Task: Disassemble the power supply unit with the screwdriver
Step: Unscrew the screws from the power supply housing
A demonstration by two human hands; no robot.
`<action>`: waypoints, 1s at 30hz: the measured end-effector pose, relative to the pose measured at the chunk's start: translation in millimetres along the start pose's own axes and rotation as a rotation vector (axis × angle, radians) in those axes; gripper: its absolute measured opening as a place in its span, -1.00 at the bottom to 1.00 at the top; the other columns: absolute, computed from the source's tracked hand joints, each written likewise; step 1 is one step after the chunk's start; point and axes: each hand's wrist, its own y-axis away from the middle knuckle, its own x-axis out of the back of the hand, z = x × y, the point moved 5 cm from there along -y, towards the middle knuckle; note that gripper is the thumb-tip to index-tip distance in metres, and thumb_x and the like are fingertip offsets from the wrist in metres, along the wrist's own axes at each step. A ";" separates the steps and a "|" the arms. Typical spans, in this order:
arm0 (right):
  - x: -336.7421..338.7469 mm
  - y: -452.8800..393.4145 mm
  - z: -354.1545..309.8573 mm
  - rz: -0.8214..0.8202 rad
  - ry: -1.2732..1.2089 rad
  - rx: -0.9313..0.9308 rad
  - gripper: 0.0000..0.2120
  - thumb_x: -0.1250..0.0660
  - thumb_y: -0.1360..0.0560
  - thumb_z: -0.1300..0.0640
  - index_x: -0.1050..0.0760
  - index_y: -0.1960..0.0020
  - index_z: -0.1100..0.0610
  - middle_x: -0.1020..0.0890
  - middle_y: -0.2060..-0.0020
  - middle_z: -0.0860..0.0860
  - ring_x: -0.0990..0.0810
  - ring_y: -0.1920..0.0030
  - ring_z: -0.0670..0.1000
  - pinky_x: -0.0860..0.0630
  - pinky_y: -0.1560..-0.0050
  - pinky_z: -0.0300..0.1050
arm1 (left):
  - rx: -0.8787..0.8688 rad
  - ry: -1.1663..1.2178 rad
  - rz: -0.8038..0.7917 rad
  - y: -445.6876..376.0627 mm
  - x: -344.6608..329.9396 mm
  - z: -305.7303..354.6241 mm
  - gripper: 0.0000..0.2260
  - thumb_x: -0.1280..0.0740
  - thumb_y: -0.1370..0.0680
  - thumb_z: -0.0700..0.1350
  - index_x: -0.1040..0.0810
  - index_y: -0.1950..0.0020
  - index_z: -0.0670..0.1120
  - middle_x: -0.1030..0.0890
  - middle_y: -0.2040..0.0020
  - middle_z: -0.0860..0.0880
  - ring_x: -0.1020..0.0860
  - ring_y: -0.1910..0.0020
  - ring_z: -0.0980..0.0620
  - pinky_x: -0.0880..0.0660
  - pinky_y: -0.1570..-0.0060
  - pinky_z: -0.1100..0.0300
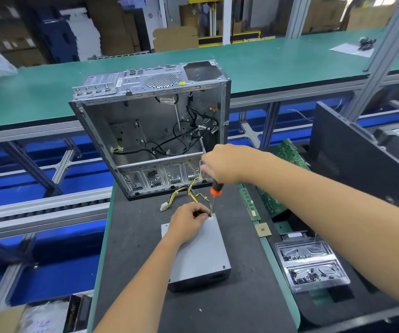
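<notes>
Power supply unit (pixel 198 253): flat grey sheet-metal box, smooth, lying mid-mat on the dark textured work mat (pixel 131 272). Left hand (pixel 186 221) rests on its far corner, fingers curled and pinching near the screw; what they pinch is hidden. Right hand (pixel 220 164), raised above, grips the screwdriver (pixel 214 195) by its black-and-orange handle, thin shaft tilted down to that corner. Yellow-black cable bundle (pixel 189 193) runs back to the open, bare-metal computer case (pixel 153 126) at the mat's far edge

Bright even light, wide-angle edge warp
</notes>
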 end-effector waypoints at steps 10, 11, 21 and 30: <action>3.5 -3.4 -2.9 0.017 -0.028 0.014 -0.90 -0.12 -0.62 0.15 -0.31 0.06 0.14 -0.40 0.26 0.05 -0.33 0.34 -0.01 -0.25 0.42 -0.12 | 0.013 0.001 -0.009 -0.1 -1.5 -1.4 -0.80 -0.36 -0.48 -0.12 -0.59 0.19 0.22 -0.63 0.16 0.26 -0.54 0.14 0.23 -0.42 0.09 0.27; 3.4 -3.2 -2.4 0.001 -0.147 0.044 -0.97 -0.18 -0.57 0.21 -0.35 0.05 0.14 -0.47 0.20 0.06 -0.39 0.29 0.00 -0.33 0.37 -0.11 | 0.012 0.001 -0.011 -0.3 -1.6 -1.6 -0.80 -0.36 -0.48 -0.12 -0.59 0.19 0.22 -0.63 0.15 0.25 -0.54 0.13 0.21 -0.42 0.09 0.26; 2.4 -0.1 2.0 0.006 -0.332 0.079 -0.88 -0.27 -0.46 0.30 -0.44 0.03 0.13 -0.53 0.13 0.04 -0.47 0.21 0.02 -0.38 0.31 -0.15 | 0.028 0.006 -0.012 2.2 -2.0 0.3 -0.91 -0.42 -0.39 0.00 -0.60 0.20 0.22 -0.59 0.15 0.32 -0.52 0.16 0.33 -0.38 0.11 0.31; -0.8 -4.7 -0.1 0.035 -0.204 0.060 -0.96 -0.23 -0.55 0.20 -0.39 0.01 0.14 -0.53 0.08 0.07 -0.45 0.25 0.02 -0.29 0.37 -0.16 | 0.030 0.002 -0.005 3.4 -1.7 3.2 -0.91 -0.42 -0.41 0.00 -0.59 0.20 0.22 -0.59 0.13 0.31 -0.51 0.17 0.35 -0.37 0.14 0.32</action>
